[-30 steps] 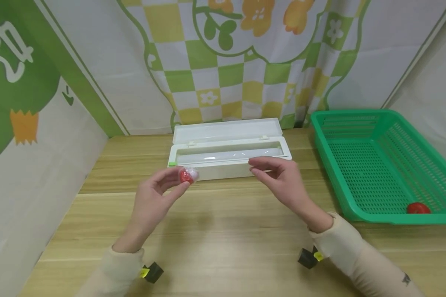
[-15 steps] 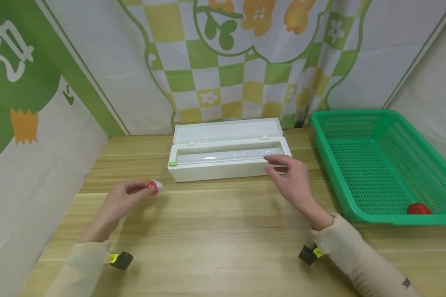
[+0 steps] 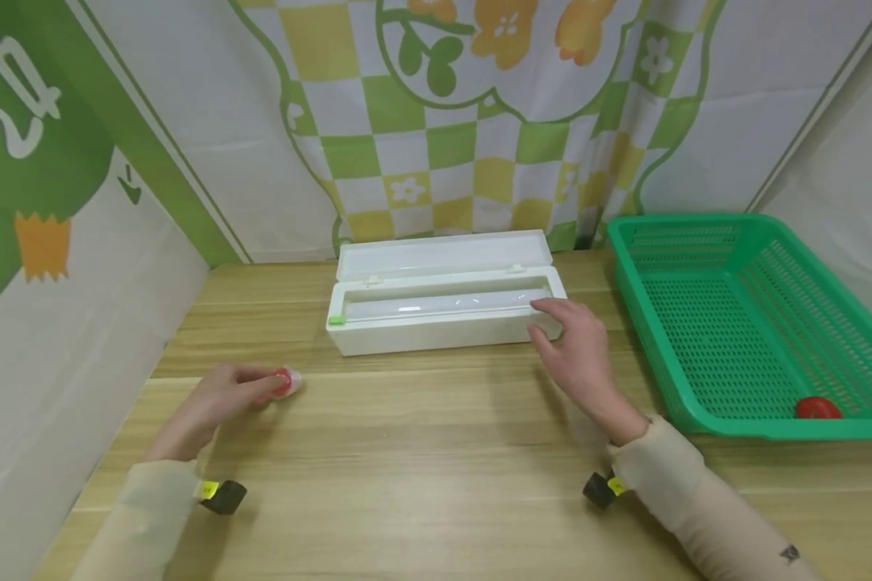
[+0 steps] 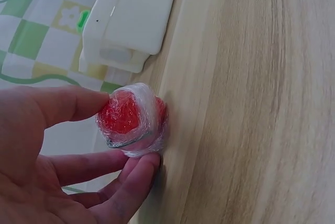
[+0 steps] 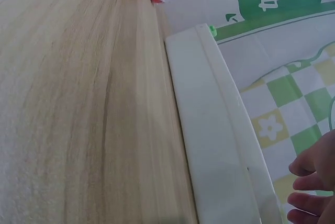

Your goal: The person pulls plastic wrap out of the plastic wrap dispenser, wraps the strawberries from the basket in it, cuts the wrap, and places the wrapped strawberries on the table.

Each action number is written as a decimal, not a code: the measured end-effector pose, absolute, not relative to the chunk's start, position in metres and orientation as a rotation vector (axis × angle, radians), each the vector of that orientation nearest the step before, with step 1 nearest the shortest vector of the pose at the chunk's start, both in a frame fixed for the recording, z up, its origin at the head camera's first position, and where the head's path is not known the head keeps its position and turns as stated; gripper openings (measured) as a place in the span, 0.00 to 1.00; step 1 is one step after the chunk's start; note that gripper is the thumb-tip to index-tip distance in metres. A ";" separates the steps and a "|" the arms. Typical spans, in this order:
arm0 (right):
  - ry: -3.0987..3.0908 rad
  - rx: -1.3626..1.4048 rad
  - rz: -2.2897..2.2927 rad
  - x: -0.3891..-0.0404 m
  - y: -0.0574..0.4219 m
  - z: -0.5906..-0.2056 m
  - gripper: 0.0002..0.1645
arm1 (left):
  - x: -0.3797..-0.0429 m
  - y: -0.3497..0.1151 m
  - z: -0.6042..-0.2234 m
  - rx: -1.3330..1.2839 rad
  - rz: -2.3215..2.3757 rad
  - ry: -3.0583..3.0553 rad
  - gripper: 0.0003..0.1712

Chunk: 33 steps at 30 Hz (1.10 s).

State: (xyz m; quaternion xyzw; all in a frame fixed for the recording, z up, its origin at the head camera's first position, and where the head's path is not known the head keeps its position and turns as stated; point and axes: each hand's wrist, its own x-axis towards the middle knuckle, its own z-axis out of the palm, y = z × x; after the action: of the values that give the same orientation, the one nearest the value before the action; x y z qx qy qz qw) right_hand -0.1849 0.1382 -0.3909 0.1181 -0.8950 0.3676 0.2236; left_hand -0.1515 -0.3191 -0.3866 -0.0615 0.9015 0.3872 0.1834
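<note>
My left hand (image 3: pixel 211 403) pinches a small red piece wrapped in clear cling film (image 4: pixel 121 114) between thumb and fingers. It is low over the left part of the table; whether it touches the wood I cannot tell. A white cling film dispenser box (image 3: pixel 421 335) stands at the back with its lid (image 3: pixel 443 257) raised, and a roll of film (image 3: pixel 443 305) lies inside. My right hand (image 3: pixel 580 355) is at the box's right end, thumb and fingers apart, holding nothing. Whether its fingertips touch the box is unclear.
A green plastic basket (image 3: pixel 643 347) stands on the right, with a red, tomato-like item (image 3: pixel 818 407) in its near right corner. Behind the wooden table (image 3: pixel 407 468) hangs a checked cloth (image 3: pixel 450 149). A green slider (image 3: pixel 337 320) sits at the box's left end.
My left hand has carried the wrapped red piece left and down, away from the box. My right hand has shifted slightly right along the box.
</note>
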 end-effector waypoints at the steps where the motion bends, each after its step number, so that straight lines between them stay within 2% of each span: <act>1: -2.477 0.323 1.006 -0.185 0.139 -0.392 0.18 | -0.152 -0.320 -0.387 -0.186 1.074 2.548 0.41; 21: -2.636 0.332 0.776 -0.187 0.139 -0.393 0.23 | -0.155 -0.322 -0.380 -0.271 0.917 2.612 0.46; 33: -2.659 0.330 0.748 -0.187 0.139 -0.393 0.24 | -0.155 -0.324 -0.377 -0.251 0.916 2.667 0.45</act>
State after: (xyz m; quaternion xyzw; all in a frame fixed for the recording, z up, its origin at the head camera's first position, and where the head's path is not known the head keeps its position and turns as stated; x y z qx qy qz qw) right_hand -0.1866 0.1394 -0.3933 0.1166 -0.9404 0.2646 0.1790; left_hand -0.1546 -0.3237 -0.3774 -0.0875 0.9307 0.3197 0.1546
